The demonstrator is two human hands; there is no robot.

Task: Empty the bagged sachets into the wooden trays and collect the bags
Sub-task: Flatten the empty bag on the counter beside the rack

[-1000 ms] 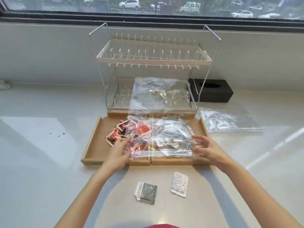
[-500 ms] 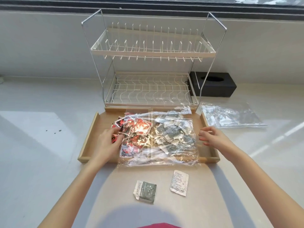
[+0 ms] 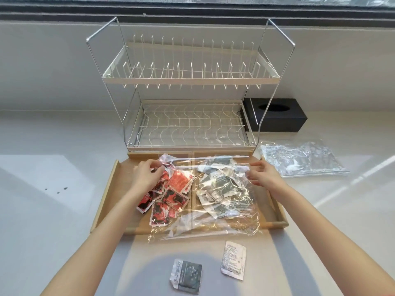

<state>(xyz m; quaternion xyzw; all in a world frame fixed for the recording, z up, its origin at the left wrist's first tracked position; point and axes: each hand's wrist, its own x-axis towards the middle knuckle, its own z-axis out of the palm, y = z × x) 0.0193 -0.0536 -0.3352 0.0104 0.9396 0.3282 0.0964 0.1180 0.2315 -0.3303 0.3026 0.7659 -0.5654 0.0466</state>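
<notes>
Bare counter point(image 3: 49, 210) lay wide open at the left, up to the raised left wall of the left wooden tray point(image 3: 111, 189). The left hand point(image 3: 147, 175) pinched the far left corner of a clear bag point(image 3: 213, 223) spread over both trays. Red sachets point(image 3: 168, 197) were heaped in the left tray, near the divider. Behind the trays stood a 2-tier wire rack point(image 3: 190, 82), touching their far edge. On the counter in front lay 2 loose sachets, a dark one point(image 3: 186, 276) and a white one point(image 3: 233, 260), well apart from each other. Grey sachets point(image 3: 222, 189) sat in the right wooden tray point(image 3: 277, 216). The right hand point(image 3: 264, 175) pinched the bag's far right corner. Another clear bag point(image 3: 299, 159) lay flat just beyond the trays' right wall, before a black box point(image 3: 277, 116).
</notes>
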